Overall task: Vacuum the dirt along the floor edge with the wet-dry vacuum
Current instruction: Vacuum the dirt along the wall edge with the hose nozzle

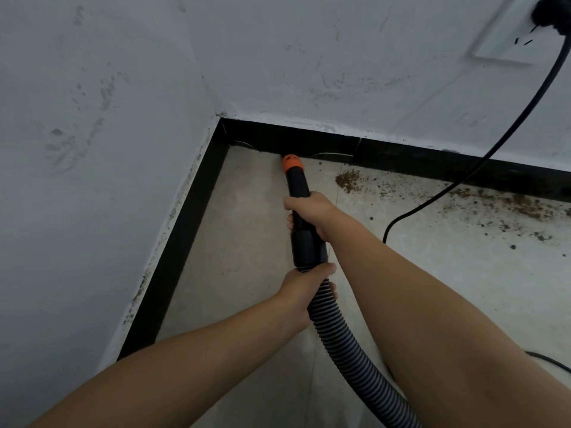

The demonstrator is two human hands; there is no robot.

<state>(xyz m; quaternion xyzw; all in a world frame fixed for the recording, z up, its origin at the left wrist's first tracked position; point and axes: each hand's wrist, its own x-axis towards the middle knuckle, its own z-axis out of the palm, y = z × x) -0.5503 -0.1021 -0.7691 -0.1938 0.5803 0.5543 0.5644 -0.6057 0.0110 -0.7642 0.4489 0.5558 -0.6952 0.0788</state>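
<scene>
Both hands are on the vacuum wand: the right hand (312, 211) is clenched around the black nozzle tube (298, 186), and the left hand (304, 290) grasps the ribbed hose (349, 350) just below the black cuff. The orange nozzle tip (292, 162) sits at about 12 o'clock from the hands, touching or nearly touching the floor where it meets the black baseboard (309, 140), a little way out from the room corner. The floor (247, 242) from the corner to the tip looks largely free of loose dirt, so that short stretch seems done. Most of the work appears to remain: a dense brown clump of dirt (349, 180) lies near the tip at roughly 2 o'clock, and scattered specks run on along the baseboard toward 3 o'clock. A black power cord (482, 162) hangs from a wall outlet (509, 35) across that dirty stretch.
</scene>
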